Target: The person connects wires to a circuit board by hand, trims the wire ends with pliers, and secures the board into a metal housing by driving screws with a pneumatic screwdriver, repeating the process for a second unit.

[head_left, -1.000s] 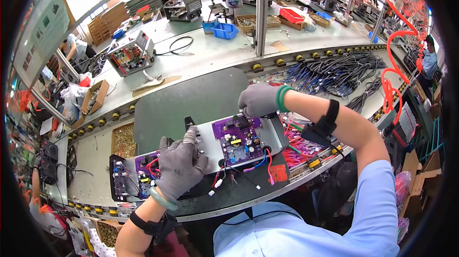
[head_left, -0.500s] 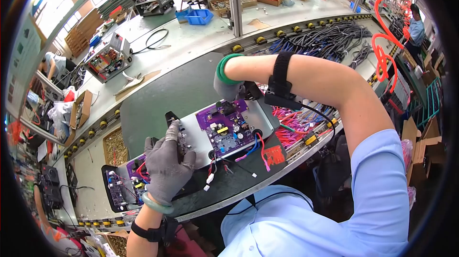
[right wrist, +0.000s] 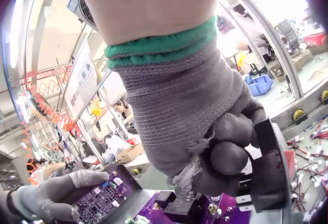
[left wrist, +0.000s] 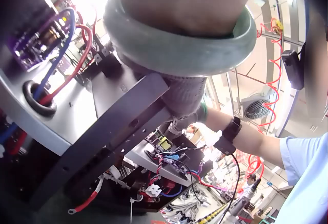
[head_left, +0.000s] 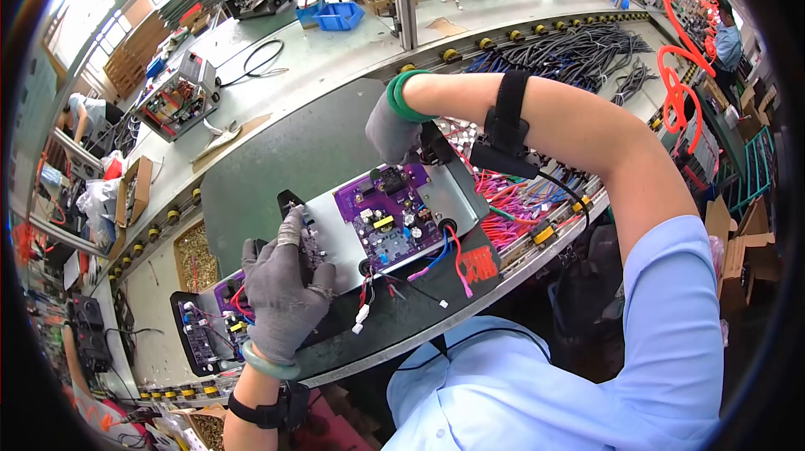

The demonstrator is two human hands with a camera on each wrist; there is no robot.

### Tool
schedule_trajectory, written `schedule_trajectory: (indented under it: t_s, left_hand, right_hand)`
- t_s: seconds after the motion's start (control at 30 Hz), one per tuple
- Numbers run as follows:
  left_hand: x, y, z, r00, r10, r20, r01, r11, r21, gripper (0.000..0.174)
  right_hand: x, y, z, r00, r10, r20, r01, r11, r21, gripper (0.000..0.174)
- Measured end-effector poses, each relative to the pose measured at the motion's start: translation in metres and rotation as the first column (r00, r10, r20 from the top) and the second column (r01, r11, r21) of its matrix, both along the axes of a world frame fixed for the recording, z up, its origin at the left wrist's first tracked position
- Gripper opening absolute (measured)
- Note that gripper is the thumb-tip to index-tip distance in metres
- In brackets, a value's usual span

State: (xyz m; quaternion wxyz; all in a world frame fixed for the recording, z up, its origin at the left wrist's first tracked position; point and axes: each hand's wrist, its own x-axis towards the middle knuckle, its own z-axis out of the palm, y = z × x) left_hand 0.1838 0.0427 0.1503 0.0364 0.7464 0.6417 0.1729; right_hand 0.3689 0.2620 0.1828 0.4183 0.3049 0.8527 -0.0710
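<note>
A metal chassis (head_left: 337,231) with a purple circuit board (head_left: 391,209) lies on the dark mat in the head view. Gloved in grey, my left hand (head_left: 289,287) grips the black end panel (head_left: 289,199) at the chassis's left end, fingers over a smaller circuit board (right wrist: 97,202). At the opposite end my right hand (head_left: 392,131), wrist bent down, has its fingers curled at a black plate (right wrist: 266,167); the fingertips are partly hidden. Red and blue leads (head_left: 455,250) and white connectors (head_left: 361,314) hang from the chassis's near side.
Another panel with circuit boards (head_left: 194,329) lies left of my left hand. Pink and red wires (head_left: 503,229) heap beyond the right end, and black cables (head_left: 570,65) lie farther back. A roller rail (head_left: 450,55) runs behind the mat. A fastener box (head_left: 194,258) stands at left.
My right hand has turned wrist-down at the chassis's right end, with the black plate now showing beside it. My left hand keeps its hold. The head view has shifted.
</note>
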Motion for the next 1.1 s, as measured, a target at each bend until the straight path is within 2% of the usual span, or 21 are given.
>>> schedule_trajectory:
  t_s: [0.03,0.1,0.3,0.4,0.53,0.6,0.63,0.7,0.73,0.77,0.8,0.83,0.87,0.9,0.93,0.97,1.0,1.03,1.07,1.1]
  left_hand:
    - [0.0,0.0,0.0,1.0,0.0,0.001,0.0,1.0,0.001,0.073]
    - [-0.002,0.0,-0.003,1.0,-0.008,0.001,0.008,1.0,0.019,0.073]
    - [-0.001,0.001,-0.002,1.0,-0.01,0.018,0.01,1.0,0.011,0.075]
    - [-0.001,0.002,-0.001,1.0,-0.002,0.031,0.003,1.0,-0.003,0.075]
    - [-0.001,0.002,-0.004,0.999,-0.006,0.039,0.006,1.0,0.006,0.074]
    - [0.0,0.002,-0.004,0.999,-0.016,0.048,0.014,0.999,0.032,0.073]
    - [-0.001,0.0,-0.004,0.999,-0.024,0.048,0.022,0.998,0.052,0.071]
    - [-0.003,-0.002,-0.004,0.999,-0.01,0.049,0.007,0.998,0.06,0.069]
    - [-0.005,-0.002,-0.007,0.999,-0.044,0.026,0.041,0.993,0.109,0.069]
    - [-0.006,-0.002,-0.008,0.997,-0.075,-0.002,0.074,0.985,0.157,0.069]
    - [-0.005,-0.003,-0.003,0.998,-0.061,-0.019,0.063,0.982,0.181,0.067]
    - [-0.003,-0.004,0.001,0.999,-0.04,-0.015,0.042,0.982,0.183,0.067]
    - [-0.001,-0.002,0.007,0.993,-0.074,-0.089,0.097,0.95,0.298,0.063]
    - [0.001,0.0,0.014,0.979,-0.103,-0.173,0.165,0.903,0.397,0.06]
    - [0.006,0.007,0.022,0.973,-0.177,-0.146,0.223,0.879,0.421,0.049]
    - [0.013,0.011,0.03,0.975,-0.163,-0.15,0.213,0.881,0.422,0.049]
    - [0.023,0.014,0.037,0.957,-0.289,0.012,0.279,0.933,0.226,0.045]
    - [0.035,0.014,0.041,0.908,-0.37,0.199,0.37,0.928,0.036,0.041]
    - [0.051,0.014,0.037,0.912,-0.39,0.128,0.388,0.921,0.048,0.036]
    - [0.068,0.015,0.032,0.911,-0.408,0.059,0.405,0.912,0.057,0.031]
  right_hand:
    - [-0.001,0.002,-0.003,1.0,-0.021,0.006,0.021,1.0,-0.003,0.03]
    - [0.0,0.003,-0.006,0.999,0.04,-0.012,-0.041,0.999,-0.033,0.03]
    - [-0.01,0.011,-0.019,0.995,0.086,0.053,-0.088,0.995,0.035,0.028]
    - [-0.025,0.02,-0.022,0.955,-0.055,0.29,0.104,0.982,-0.157,0.021]
    - [-0.039,0.018,-0.034,0.905,-0.071,0.419,0.132,0.984,-0.12,0.029]
    - [-0.031,0.019,-0.039,0.983,-0.068,0.169,0.091,0.987,-0.132,0.019]
    - [-0.018,0.003,-0.021,0.999,-0.01,0.038,0.014,0.993,-0.115,0.021]
    - [0.01,-0.032,-0.005,0.964,0.067,-0.258,-0.009,0.975,0.22,0.021]
    - [0.024,-0.047,0.0,0.951,0.111,-0.29,-0.017,0.951,0.31,0.017]
    - [0.043,-0.059,-0.019,0.856,0.22,-0.467,0.041,0.873,0.486,0.015]
    - [0.062,-0.079,-0.019,0.673,0.317,-0.668,0.089,0.862,0.498,0.016]
    - [0.077,-0.1,-0.01,0.485,0.247,-0.839,0.071,0.945,0.32,0.018]
    - [0.087,-0.115,-0.019,0.324,0.307,-0.895,0.013,0.944,0.328,0.02]
    - [0.091,-0.136,-0.024,0.373,0.432,-0.821,-0.017,0.888,0.459,0.018]
    - [0.091,-0.156,-0.036,0.42,0.479,-0.771,-0.064,0.863,0.501,0.015]
    - [0.091,-0.165,-0.046,0.462,0.526,-0.714,-0.112,0.833,0.542,0.013]
    - [0.093,-0.163,-0.047,0.452,0.535,-0.714,-0.12,0.829,0.546,0.013]
    - [0.094,-0.16,-0.048,0.37,0.532,-0.762,-0.027,0.826,0.563,0.011]
    - [0.095,-0.156,-0.046,0.284,0.531,-0.798,0.064,0.82,0.568,0.009]
    - [0.094,-0.149,-0.04,0.279,0.538,-0.796,0.051,0.819,0.572,0.009]
